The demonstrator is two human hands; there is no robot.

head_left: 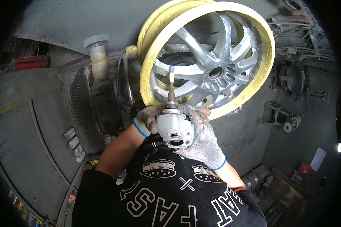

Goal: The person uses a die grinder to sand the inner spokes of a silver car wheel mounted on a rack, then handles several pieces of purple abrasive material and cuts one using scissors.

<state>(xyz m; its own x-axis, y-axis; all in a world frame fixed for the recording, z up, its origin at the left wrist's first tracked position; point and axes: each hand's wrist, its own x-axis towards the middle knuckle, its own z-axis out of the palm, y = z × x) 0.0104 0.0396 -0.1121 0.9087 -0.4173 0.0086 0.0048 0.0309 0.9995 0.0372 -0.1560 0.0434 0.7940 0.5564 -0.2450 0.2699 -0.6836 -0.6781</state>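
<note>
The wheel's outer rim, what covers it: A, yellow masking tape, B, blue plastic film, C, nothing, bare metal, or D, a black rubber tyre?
A: the wheel has silver spokes, and its outer rim is wrapped all round in yellow masking tape, with no tyre fitted.

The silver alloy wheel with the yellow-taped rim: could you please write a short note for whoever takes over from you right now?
Left hand, in a grey knit glove: gripping the left side of the grey handheld grinder.
Right hand, gloved too: wrapped around the grinder's right side and body.
The grinder's slim shaft ends in a small white tip lying against a spoke of the silver alloy wheel, which stands tilted on a stand, its rim masked with yellow tape.
Done: rim masked.
Left: how much of the spokes is worked cannot be told.
</note>
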